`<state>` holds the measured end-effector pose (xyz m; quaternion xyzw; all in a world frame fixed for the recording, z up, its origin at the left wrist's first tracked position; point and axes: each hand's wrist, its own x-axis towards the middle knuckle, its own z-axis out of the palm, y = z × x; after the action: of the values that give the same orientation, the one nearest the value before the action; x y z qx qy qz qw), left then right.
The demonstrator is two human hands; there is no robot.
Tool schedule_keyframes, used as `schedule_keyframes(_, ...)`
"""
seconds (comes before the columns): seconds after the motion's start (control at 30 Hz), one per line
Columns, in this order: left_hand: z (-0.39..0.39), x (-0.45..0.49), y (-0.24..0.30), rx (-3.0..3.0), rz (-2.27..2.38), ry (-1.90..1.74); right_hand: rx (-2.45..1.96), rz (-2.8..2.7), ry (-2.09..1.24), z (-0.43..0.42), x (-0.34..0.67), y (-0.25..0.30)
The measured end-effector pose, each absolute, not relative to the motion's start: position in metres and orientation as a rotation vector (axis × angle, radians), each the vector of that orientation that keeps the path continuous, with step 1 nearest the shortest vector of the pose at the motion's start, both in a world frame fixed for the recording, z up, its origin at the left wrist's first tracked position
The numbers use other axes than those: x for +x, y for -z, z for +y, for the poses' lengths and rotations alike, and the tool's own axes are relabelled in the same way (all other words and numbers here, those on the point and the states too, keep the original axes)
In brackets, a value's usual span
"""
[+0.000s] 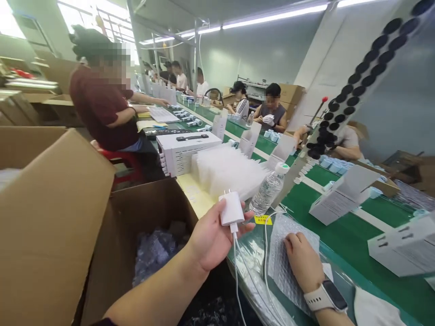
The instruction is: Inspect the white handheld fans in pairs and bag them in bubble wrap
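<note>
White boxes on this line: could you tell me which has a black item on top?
The white stack left of the plastic water bottle: a black item lies across its top, unlike the tilted box on the green belt.

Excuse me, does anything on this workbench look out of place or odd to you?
One thing stands out: a plastic water bottle stands on the workbench, close to the white charger in the left hand. A drink looks out of place among the packing materials.
</note>
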<state>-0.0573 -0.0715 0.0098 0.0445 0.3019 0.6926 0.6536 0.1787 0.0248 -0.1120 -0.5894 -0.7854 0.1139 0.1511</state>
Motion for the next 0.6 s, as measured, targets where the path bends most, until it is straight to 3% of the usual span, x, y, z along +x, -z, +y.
schedule_keyframes(0.37,-0.066,-0.082,0.026,0.660,0.634,-1.730,-1.696,-2.019,-0.594,0.032,0.192,0.105)
schedule_keyframes(0.6,-0.073,-0.085,0.032,0.769,0.532,-1.640,-1.558,-1.788,-0.752,0.070,0.184,0.036)
